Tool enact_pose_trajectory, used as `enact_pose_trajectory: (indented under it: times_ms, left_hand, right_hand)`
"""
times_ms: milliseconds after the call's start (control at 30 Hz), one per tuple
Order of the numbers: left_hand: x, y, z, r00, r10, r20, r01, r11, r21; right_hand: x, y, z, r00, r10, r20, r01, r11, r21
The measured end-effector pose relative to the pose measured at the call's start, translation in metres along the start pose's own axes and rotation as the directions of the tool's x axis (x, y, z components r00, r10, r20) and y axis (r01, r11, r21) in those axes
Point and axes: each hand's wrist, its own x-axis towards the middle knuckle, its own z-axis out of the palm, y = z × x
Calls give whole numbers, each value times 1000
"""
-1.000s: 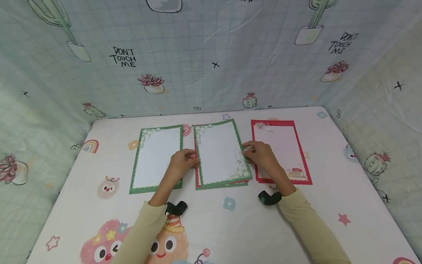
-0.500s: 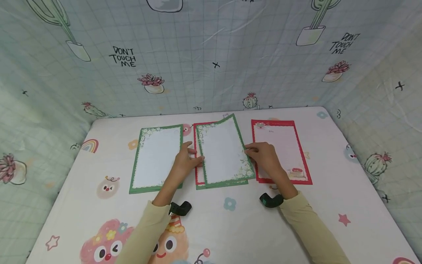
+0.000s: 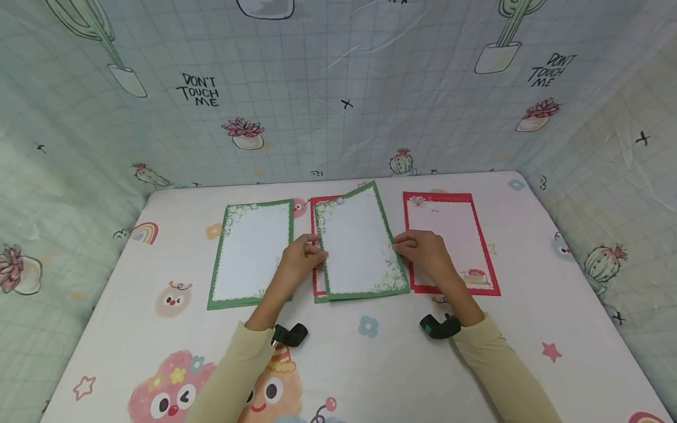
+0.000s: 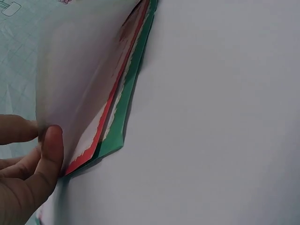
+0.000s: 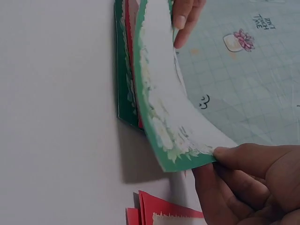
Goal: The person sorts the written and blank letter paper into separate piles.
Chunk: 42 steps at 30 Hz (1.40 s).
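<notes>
A sheet of paper (image 3: 359, 247) with a green flowered border is lifted at the middle of the table, tilted against the stack beneath it. My left hand (image 3: 297, 263) pinches its left edge; in the left wrist view, thumb and fingers (image 4: 51, 145) meet on that edge. My right hand (image 3: 425, 252) grips the opposite edge. Seen from the right wrist, the sheet (image 5: 157, 70) bends in a curve, its corner between thumb and fingers. Under it lie a red-bordered sheet (image 3: 319, 285) and, lower, a green-bordered sheet (image 4: 121, 126), both mostly covered.
On the left lies a pile of green-bordered sheets (image 3: 254, 252). Red-bordered sheets (image 3: 444, 217) lie on the right, partly under my right hand. A printed cloth covers the table (image 3: 370, 370). Behind it rises a hanging fabric (image 3: 317, 76) with cactus prints.
The top green-bordered sheet has shifted right and its far right corner has risen, baring more of the red-bordered sheet. Both hands moved slightly right with it; the left fingers opened briefly, then closed again.
</notes>
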Motion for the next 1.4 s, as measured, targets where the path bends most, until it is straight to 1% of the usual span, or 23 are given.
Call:
enact_pose_trajectory:
  times_ms: [233, 367, 500, 633, 733, 833, 900, 967, 1000, 1067, 1133, 1200, 1267, 1300, 1333, 1367, 1400]
  left_hand:
    - [-2, -5, -1, 1000, -9, -4, 9, 1000, 1]
    - [-4, -7, -1, 1000, -12, 6, 12, 1000, -14]
    - [-6, -10, -1, 1000, 13, 14, -12, 999, -35]
    - [-7, -12, -3, 1000, 26, 9, -25, 997, -75]
    - [-7, -12, -5, 1000, 18, 13, -17, 992, -126]
    - [-7, -13, -7, 999, 20, 33, -14, 985, -173]
    - [-7, -14, -8, 999, 24, 47, -14, 980, -198]
    - [-7, -16, -10, 998, 17, 62, -2, 974, -228]
    - [-7, -16, -11, 998, 10, 68, 7, 969, -245]
    - [-7, -16, -12, 997, -10, 80, 33, 957, -289]
    - [-7, -16, -13, 995, -32, 91, 60, 945, -322]
    - [-7, -16, -14, 995, -42, 95, 71, 938, -339]
    - [-7, -16, -14, 994, -49, 96, 79, 934, -348]
    - [-7, -15, -15, 994, -52, 96, 83, 933, -351]
    - [-7, -15, -15, 994, -57, 97, 88, 930, -356]
    - [-7, -15, -15, 993, -61, 96, 92, 927, -363]
    - [-7, -14, -15, 993, -69, 95, 99, 923, -372]
  right_hand:
    - [-2, 0, 1, 998, 35, 48, -33, 999, -43]
    - [-2, 5, 1, 993, 47, 112, -43, 998, -40]
    - [-3, 10, 0, 979, 54, 198, -62, 997, 35]
    - [-3, 11, -2, 964, 41, 261, -73, 991, 115]
    - [-2, 10, -4, 955, 33, 294, -82, 985, 153]
    - [-1, 9, -6, 939, 16, 343, -99, 970, 224]
    - [-1, 9, -8, 921, -11, 390, -109, 952, 285]
    - [-1, 10, -10, 898, -47, 438, -117, 933, 339]
    - [-1, 11, -11, 887, -62, 458, -117, 929, 352]
    - [-2, 12, -13, 864, -107, 491, -96, 924, 370]
    - [-2, 14, -15, 846, -151, 511, -65, 922, 381]
    - [-2, 15, -16, 832, -192, 521, -31, 921, 389]
    - [-1, 16, -17, 825, -229, 516, -1, 913, 407]
    - [-1, 16, -18, 827, -239, 509, 10, 911, 411]
    - [-1, 17, -18, 831, -249, 498, 20, 908, 420]
    - [-1, 17, -17, 838, -251, 484, 26, 905, 425]
    - [-1, 17, -17, 851, -246, 465, 28, 904, 427]
